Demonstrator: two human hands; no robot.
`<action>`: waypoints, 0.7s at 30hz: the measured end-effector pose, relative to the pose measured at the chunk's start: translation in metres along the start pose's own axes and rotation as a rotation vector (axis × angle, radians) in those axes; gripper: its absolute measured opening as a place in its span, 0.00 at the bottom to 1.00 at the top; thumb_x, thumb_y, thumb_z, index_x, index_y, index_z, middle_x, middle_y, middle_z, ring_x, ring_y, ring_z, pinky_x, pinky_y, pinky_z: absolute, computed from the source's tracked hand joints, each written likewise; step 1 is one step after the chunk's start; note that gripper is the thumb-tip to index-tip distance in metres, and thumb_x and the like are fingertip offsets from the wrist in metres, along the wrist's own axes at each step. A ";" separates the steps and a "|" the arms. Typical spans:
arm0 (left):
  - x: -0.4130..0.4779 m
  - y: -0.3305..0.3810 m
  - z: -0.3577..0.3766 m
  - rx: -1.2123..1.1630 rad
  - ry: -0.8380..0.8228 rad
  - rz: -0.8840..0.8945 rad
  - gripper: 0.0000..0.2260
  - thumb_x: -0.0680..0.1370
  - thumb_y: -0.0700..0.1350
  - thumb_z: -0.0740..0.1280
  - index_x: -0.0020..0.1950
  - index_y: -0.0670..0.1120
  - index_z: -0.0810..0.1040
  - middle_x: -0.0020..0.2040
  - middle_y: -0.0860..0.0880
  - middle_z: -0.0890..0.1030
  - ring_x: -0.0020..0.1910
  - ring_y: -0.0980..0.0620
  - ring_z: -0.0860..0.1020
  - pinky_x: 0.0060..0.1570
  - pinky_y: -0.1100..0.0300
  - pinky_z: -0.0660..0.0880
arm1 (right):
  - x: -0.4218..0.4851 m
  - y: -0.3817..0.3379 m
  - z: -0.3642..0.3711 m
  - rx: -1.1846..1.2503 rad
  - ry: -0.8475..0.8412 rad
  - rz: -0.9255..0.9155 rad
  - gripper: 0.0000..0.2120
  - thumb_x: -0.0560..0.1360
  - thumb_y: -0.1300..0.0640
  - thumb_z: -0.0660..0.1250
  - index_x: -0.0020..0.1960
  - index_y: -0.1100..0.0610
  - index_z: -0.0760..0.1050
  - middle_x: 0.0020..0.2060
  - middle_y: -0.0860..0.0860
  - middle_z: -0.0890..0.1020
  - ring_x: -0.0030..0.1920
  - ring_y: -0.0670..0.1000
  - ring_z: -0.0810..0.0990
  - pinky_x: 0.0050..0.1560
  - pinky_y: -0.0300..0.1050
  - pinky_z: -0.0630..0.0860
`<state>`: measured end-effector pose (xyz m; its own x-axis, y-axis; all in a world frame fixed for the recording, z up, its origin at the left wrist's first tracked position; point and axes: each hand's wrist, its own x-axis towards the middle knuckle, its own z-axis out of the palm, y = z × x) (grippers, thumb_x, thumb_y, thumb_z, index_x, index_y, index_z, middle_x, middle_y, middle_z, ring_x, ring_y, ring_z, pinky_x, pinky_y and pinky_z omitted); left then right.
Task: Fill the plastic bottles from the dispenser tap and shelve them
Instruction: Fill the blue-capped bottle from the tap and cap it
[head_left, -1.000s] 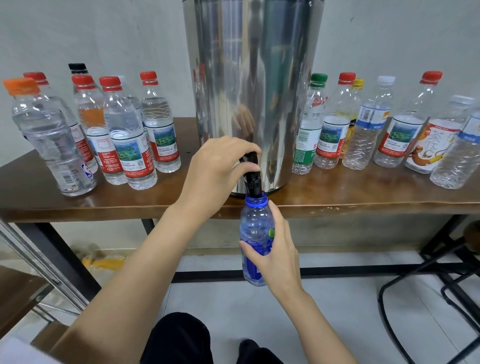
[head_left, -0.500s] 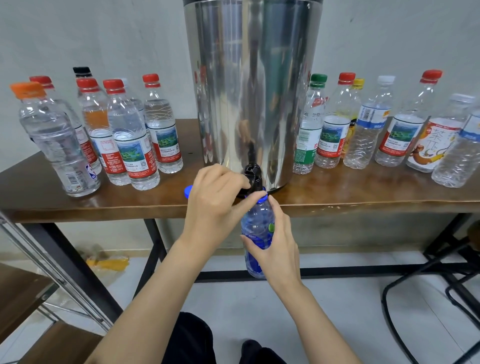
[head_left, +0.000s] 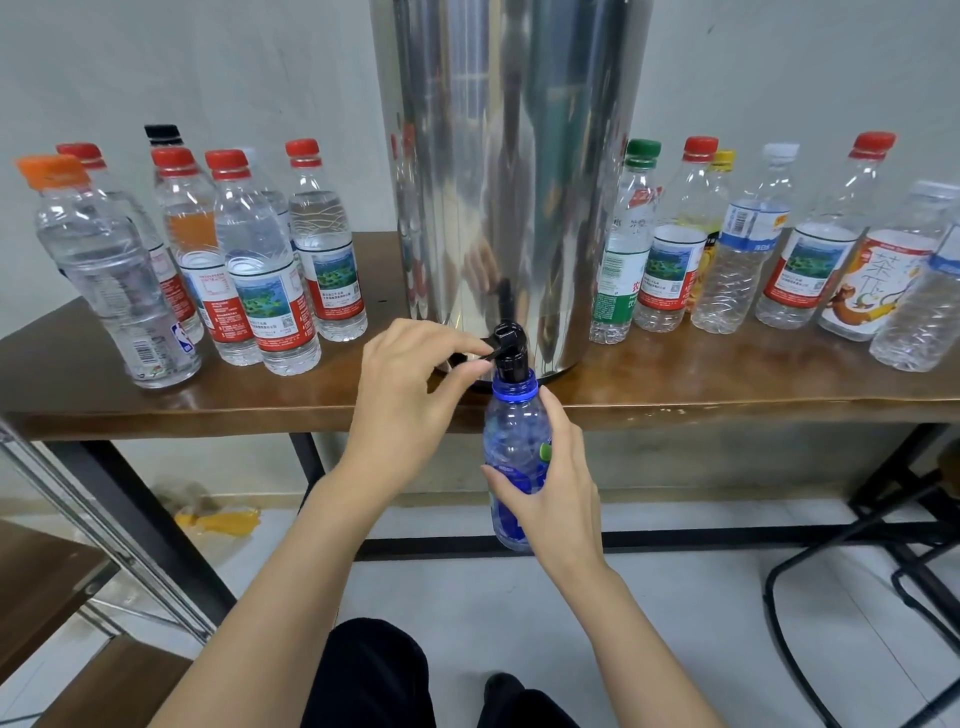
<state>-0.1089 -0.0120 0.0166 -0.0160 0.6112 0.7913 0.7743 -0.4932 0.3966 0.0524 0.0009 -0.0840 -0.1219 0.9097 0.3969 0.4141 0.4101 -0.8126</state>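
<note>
A tall steel dispenser (head_left: 511, 171) stands on the brown table (head_left: 727, 387), its black tap (head_left: 508, 347) hanging over the front edge. My right hand (head_left: 553, 483) holds an uncapped blue plastic bottle (head_left: 514, 441) upright with its mouth right under the tap spout. My left hand (head_left: 410, 395) pinches the tap's black lever between thumb and fingers. Whether water is running cannot be told.
Several capped bottles (head_left: 260, 260) stand on the table left of the dispenser, several more bottles (head_left: 737, 249) on the right. A wooden shelf unit with a metal frame (head_left: 67, 587) sits at lower left. Black chair legs (head_left: 857, 561) stand on the floor at right.
My left hand has slid down from the top of the tap and now pinches its lever from the left. The bottle has risen closer to the spout. The view has shifted slightly.
</note>
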 end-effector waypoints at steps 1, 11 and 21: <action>0.000 -0.006 0.003 0.028 0.003 0.030 0.08 0.78 0.49 0.67 0.50 0.49 0.84 0.48 0.54 0.83 0.50 0.48 0.79 0.54 0.41 0.73 | 0.000 0.000 0.001 0.003 0.002 0.003 0.48 0.70 0.49 0.77 0.67 0.22 0.44 0.69 0.36 0.65 0.60 0.34 0.69 0.53 0.37 0.73; -0.018 -0.008 0.034 0.105 0.183 0.043 0.04 0.81 0.44 0.63 0.54 0.50 0.75 0.52 0.48 0.80 0.52 0.48 0.75 0.54 0.52 0.67 | 0.000 0.001 0.003 0.007 0.012 0.010 0.47 0.69 0.50 0.78 0.67 0.23 0.47 0.68 0.37 0.66 0.59 0.35 0.70 0.51 0.32 0.71; -0.020 -0.003 0.031 0.023 0.163 -0.038 0.06 0.81 0.45 0.63 0.52 0.47 0.78 0.54 0.50 0.80 0.54 0.50 0.76 0.57 0.55 0.65 | -0.001 0.001 0.002 0.023 -0.003 0.032 0.46 0.69 0.51 0.78 0.72 0.29 0.50 0.68 0.37 0.67 0.58 0.34 0.69 0.47 0.28 0.69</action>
<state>-0.0913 -0.0034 -0.0155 -0.1461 0.5198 0.8417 0.7854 -0.4563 0.4182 0.0511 0.0007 -0.0860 -0.1119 0.9225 0.3694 0.3969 0.3823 -0.8345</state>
